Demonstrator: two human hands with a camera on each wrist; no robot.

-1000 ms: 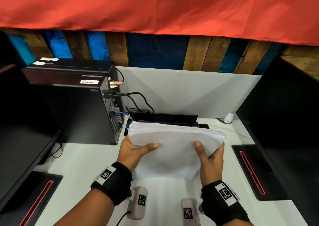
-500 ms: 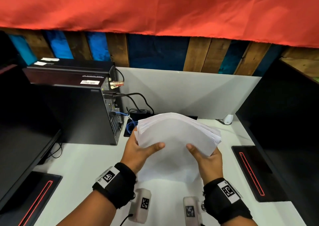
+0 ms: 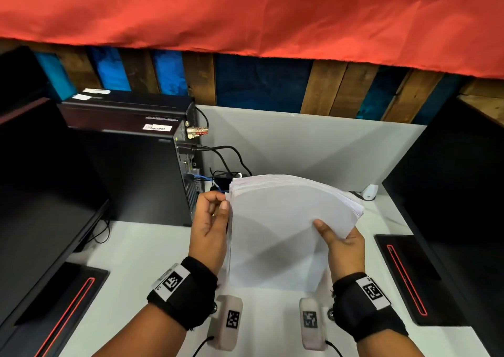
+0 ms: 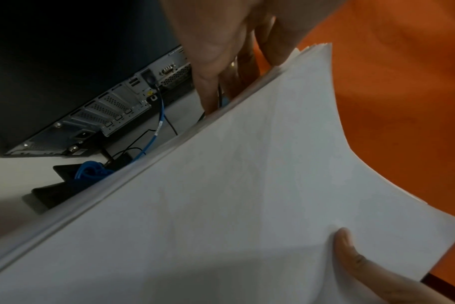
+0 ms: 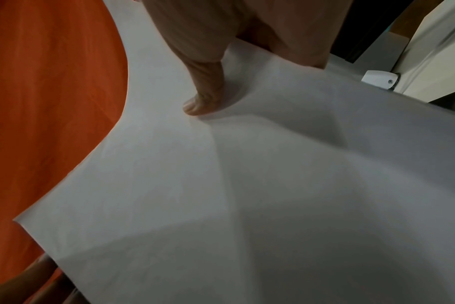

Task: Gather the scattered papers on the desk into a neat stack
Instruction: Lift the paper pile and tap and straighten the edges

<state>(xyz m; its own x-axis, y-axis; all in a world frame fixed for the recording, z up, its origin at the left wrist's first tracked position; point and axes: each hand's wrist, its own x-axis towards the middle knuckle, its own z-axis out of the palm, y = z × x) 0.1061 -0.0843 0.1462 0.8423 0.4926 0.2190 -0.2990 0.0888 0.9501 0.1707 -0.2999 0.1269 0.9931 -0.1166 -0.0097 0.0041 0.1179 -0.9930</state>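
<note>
Your right hand [image 3: 344, 247] pinches the papers [image 3: 283, 228] at 4 o'clock; your left hand [image 3: 211, 220], fingers loosely curled, touches their 9 o'clock edge.

Your papers [image 3: 283, 220] now stand more upright than a second ago, and your left hand [image 3: 211, 227] has let go of the front, its curled fingers [image 4: 208, 90] against the stack's left edge.

Right hand [image 3: 344, 250]: only the thumb shows on the paper stack [image 3: 283, 231], the other fingers are hidden behind the sheets. Stack's bottom edge vs the surface [image 3: 141, 253]: can't tell if touching. Label [image 3: 157, 127] on the computer tower [image 3: 131, 171] too small to read.
</note>
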